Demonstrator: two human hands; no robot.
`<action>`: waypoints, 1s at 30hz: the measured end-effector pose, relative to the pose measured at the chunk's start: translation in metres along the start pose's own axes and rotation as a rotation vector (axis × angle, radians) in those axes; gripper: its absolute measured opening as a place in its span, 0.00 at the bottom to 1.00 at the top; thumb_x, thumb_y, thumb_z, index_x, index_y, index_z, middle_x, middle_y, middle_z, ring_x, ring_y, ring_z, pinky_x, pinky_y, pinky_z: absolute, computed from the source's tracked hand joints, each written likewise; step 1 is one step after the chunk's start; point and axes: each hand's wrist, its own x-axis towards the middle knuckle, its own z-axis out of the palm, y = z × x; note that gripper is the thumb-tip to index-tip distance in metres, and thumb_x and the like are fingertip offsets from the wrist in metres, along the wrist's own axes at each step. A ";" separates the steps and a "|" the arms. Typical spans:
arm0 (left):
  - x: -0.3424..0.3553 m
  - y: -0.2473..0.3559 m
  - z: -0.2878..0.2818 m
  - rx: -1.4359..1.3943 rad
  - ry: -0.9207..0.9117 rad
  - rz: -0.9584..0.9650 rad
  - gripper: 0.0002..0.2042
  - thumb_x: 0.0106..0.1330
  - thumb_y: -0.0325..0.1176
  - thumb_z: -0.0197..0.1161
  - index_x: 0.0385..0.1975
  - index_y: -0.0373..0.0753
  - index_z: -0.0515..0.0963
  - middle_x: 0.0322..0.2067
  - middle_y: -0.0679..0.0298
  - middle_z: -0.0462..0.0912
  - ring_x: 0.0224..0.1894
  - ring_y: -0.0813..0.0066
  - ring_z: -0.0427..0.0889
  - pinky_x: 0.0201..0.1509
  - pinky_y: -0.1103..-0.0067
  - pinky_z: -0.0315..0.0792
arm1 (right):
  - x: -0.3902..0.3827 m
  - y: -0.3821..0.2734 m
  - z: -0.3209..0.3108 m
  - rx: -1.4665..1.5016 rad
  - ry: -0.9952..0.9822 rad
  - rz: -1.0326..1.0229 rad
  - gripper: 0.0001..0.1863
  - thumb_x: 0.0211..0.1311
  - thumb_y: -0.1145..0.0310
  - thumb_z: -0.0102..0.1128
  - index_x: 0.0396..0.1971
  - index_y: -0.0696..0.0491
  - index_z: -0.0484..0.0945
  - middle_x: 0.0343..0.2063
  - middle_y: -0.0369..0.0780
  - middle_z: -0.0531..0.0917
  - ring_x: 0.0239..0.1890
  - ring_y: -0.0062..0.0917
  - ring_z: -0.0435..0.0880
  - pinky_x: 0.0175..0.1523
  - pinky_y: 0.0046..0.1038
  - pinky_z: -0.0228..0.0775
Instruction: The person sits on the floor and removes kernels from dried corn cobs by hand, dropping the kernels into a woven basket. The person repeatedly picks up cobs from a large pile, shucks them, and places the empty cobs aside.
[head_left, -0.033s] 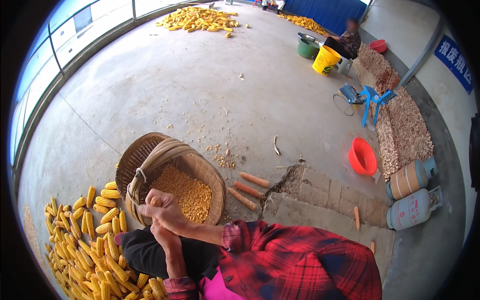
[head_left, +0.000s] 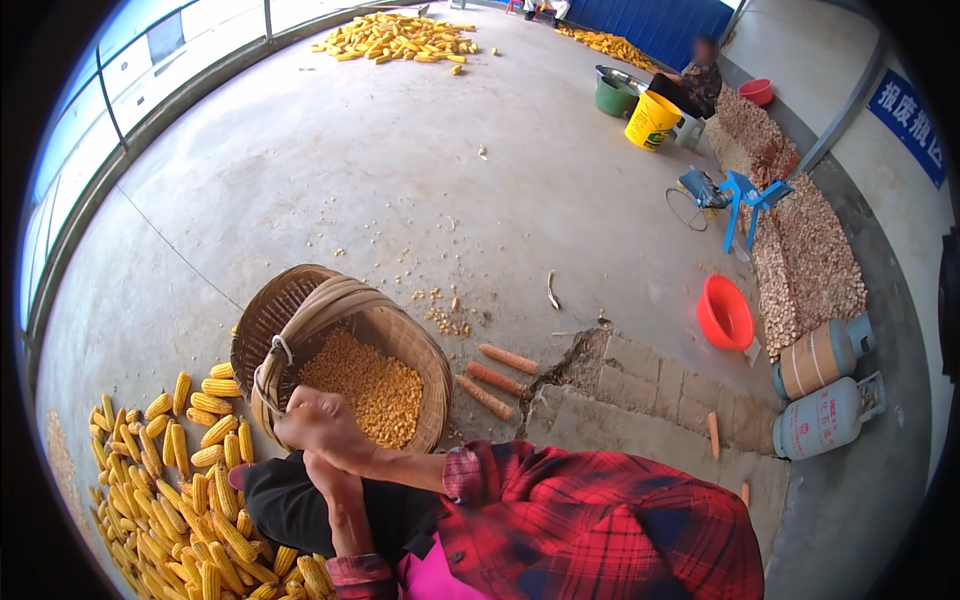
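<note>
My right hand (head_left: 328, 432) is closed over my left hand (head_left: 334, 474), both at the near rim of a woven bamboo basket (head_left: 430, 362). Motion smears the right fingers, and whatever the two hands grip between them is hidden. Inside the basket lies a heap of loose yellow corn kernels (head_left: 370, 385). Its thick handle (head_left: 335, 300) arches over it, tied with a white cord. To the left and below my hands spreads a pile of unshelled corn ears (head_left: 170, 510). Several bare reddish corn cobs (head_left: 495, 377) lie right of the basket.
Broken concrete (head_left: 600, 390) begins right of the cobs. Beyond are a red basin (head_left: 725, 313), gas cylinders (head_left: 825, 420), a blue stool (head_left: 745, 200) and a long heap of bare cobs (head_left: 815, 250). A person (head_left: 695, 80) sits near a yellow bucket (head_left: 652, 120). More corn (head_left: 400, 38) lies far off.
My right hand has shifted slightly and its fingers are more blurred. The left hand, the basket and everything around stay in place.
</note>
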 end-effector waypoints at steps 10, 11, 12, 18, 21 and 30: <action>-0.007 0.008 0.014 -0.412 -0.241 -0.233 0.16 0.72 0.39 0.47 0.47 0.32 0.73 0.38 0.69 0.77 0.38 0.82 0.78 0.42 0.83 0.71 | -0.005 -0.033 -0.017 0.024 -0.334 0.299 0.11 0.52 0.73 0.65 0.19 0.51 0.70 0.14 0.27 0.71 0.17 0.08 0.68 0.22 0.14 0.58; -0.004 0.012 0.017 -0.333 -0.204 -0.209 0.16 0.72 0.39 0.47 0.47 0.32 0.72 0.38 0.69 0.77 0.39 0.82 0.78 0.42 0.83 0.71 | -0.001 -0.040 -0.018 0.021 -0.293 0.289 0.11 0.53 0.73 0.64 0.19 0.51 0.70 0.14 0.28 0.71 0.17 0.08 0.69 0.22 0.14 0.59; -0.003 0.015 0.018 -0.209 -0.144 -0.201 0.16 0.72 0.39 0.47 0.47 0.32 0.72 0.39 0.69 0.77 0.39 0.81 0.78 0.42 0.83 0.71 | 0.004 -0.032 -0.026 0.164 -0.241 0.285 0.10 0.56 0.72 0.63 0.20 0.51 0.71 0.13 0.29 0.72 0.16 0.10 0.70 0.21 0.14 0.62; -0.003 0.018 0.022 0.381 -0.065 -0.029 0.18 0.72 0.45 0.48 0.26 0.38 0.75 0.23 0.75 0.72 0.26 0.88 0.67 0.32 0.85 0.63 | 0.028 -0.036 -0.042 0.019 0.145 0.082 0.13 0.60 0.67 0.62 0.18 0.49 0.69 0.12 0.29 0.71 0.13 0.10 0.66 0.17 0.15 0.58; -0.014 0.023 0.044 0.330 -0.230 0.022 0.19 0.72 0.48 0.47 0.23 0.41 0.69 0.18 0.73 0.67 0.18 0.88 0.63 0.19 0.87 0.58 | 0.030 -0.035 -0.049 0.085 0.255 0.096 0.14 0.60 0.66 0.62 0.18 0.48 0.69 0.13 0.29 0.71 0.13 0.11 0.67 0.17 0.17 0.59; -0.014 0.038 0.054 0.130 0.059 -0.246 0.21 0.71 0.49 0.50 0.22 0.38 0.72 0.11 0.72 0.64 0.08 0.86 0.56 0.10 0.85 0.49 | 0.028 -0.050 -0.054 0.325 0.126 0.225 0.12 0.61 0.64 0.62 0.21 0.47 0.69 0.12 0.28 0.66 0.13 0.14 0.66 0.20 0.20 0.63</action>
